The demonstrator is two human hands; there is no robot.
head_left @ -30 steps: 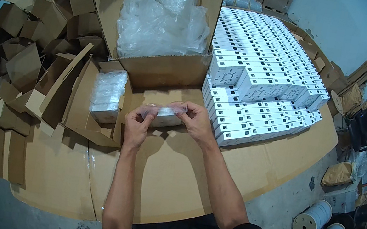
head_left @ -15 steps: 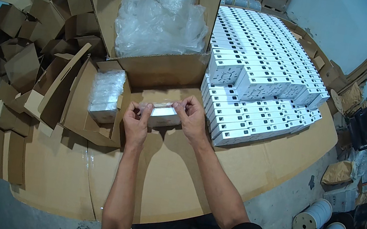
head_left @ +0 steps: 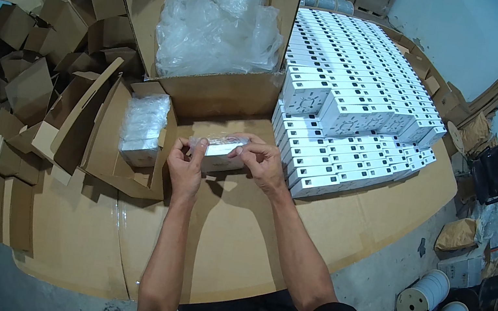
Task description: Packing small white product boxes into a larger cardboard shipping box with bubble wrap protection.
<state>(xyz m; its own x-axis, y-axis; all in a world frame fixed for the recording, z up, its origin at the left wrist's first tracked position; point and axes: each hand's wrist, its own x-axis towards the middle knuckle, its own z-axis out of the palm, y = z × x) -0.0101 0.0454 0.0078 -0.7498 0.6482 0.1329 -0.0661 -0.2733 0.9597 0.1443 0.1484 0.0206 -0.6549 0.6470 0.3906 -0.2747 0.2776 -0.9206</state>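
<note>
Between my hands is a small white box [head_left: 220, 162] with clear plastic wrap bunched along its top edge. My left hand [head_left: 186, 170] grips the box's left end, thumb on top. At the other end, my right hand [head_left: 265, 166] has its fingers pinched on the wrap at the box's top right corner. Just left of my hands, an open cardboard carton [head_left: 159, 185] contains a row of plastic-wrapped white boxes [head_left: 143, 128].
Behind my hands stands a large carton [head_left: 226, 96] with a heap of clear plastic bags [head_left: 217, 31]. White boxes [head_left: 360, 118] are stacked in rows at the right. Empty cartons [head_left: 36, 87] pile up at the left. Cable spools [head_left: 423, 297] sit at lower right.
My right hand has turned, its fingers curling inward over the box's right end. The plastic there has shifted. My left hand stays nearly in place.
</note>
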